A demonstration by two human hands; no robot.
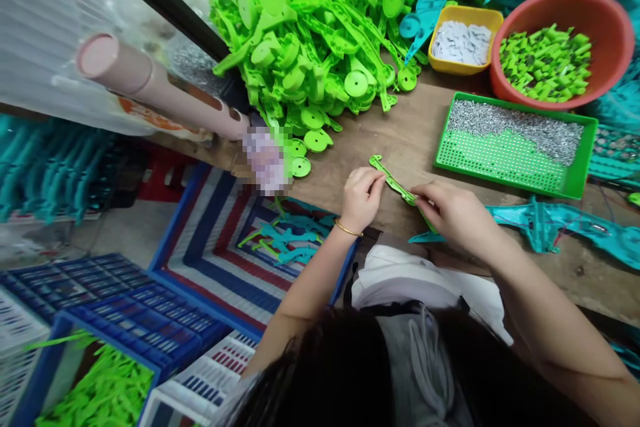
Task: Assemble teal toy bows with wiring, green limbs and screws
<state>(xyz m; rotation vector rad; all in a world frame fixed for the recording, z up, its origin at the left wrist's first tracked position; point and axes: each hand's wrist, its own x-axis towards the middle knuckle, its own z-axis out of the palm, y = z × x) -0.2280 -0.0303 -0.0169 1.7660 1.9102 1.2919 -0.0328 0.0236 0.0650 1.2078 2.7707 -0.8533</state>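
Observation:
A slim, bright green plastic part is held over the front edge of the wooden table. My left hand pinches it from the left, thumb against fingertips. At its lower right end, my right hand has its fingers closed on it; the fingers partly hide that end. Whether a smaller piece is also in my right fingers, I cannot tell. Just right of my right hand lies a turquoise plastic piece with a thin wire along it.
A big heap of green parts covers the back. A green tray of small metal pieces, a yellow bin of white pieces and a red bowl stand right. A lined container and blue crates are lower left.

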